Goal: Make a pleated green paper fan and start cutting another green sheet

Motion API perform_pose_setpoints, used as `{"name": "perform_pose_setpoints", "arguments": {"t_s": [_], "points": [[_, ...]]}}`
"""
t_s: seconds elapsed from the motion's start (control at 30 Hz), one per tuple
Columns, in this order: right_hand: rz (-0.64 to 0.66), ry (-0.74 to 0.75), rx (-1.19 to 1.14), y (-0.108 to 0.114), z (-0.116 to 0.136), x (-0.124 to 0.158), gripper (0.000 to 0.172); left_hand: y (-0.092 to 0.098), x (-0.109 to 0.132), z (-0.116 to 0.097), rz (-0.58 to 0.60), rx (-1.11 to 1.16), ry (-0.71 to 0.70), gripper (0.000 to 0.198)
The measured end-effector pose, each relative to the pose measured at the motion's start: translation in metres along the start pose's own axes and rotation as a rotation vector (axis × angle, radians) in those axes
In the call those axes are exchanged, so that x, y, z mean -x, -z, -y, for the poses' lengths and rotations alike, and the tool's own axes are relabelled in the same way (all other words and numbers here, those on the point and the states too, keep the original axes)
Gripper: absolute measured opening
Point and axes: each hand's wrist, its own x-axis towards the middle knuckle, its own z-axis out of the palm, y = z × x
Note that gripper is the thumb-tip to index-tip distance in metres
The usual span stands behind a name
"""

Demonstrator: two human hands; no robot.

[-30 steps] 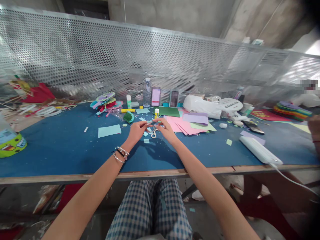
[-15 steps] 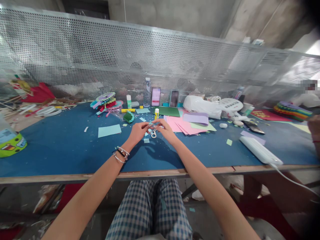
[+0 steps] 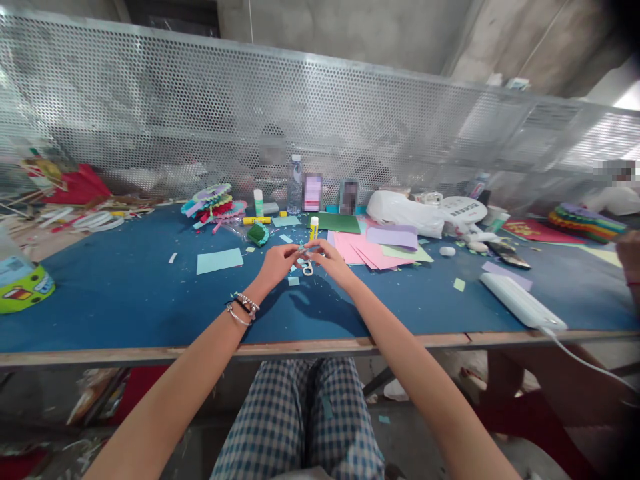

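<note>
My left hand and my right hand meet above the blue table, fingertips pinched together on a small light-blue paper piece. Small scissors with white handles lie on the table just below the fingers. Several light-blue scraps are scattered under and around the hands. A light-blue paper sheet lies to the left of my left hand. A yellow-capped glue stick stands just behind the hands.
Pink, purple and green paper sheets lie right of the hands. A white power strip sits near the front right edge. Folded colourful paper pieces, a water bottle and a white bag stand before the perforated metal screen. Another person's hand is at the far right.
Both hands have drawn slightly closer together over the scissors, still working the small paper piece; little else has moved.
</note>
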Motion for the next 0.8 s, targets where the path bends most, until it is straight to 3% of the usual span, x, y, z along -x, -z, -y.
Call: {"name": "perform_pose_setpoints", "arguments": {"t_s": [0.33,0.67,0.8], "points": [[-0.020,0.034,0.096,-0.0012,-0.0002,-0.0003,0.018,-0.0007,0.0001,-0.0013,0.019,0.062,0.033,0.030],[-0.046,0.106,0.196,-0.0004,-0.0030,0.0001,0.018,-0.0009,0.0008,-0.0067,0.054,0.241,0.131,0.044],[-0.043,0.104,0.204,-0.0007,-0.0015,0.0007,0.018,0.0001,0.0017,-0.0075,0.056,0.265,0.154,0.041]]}}
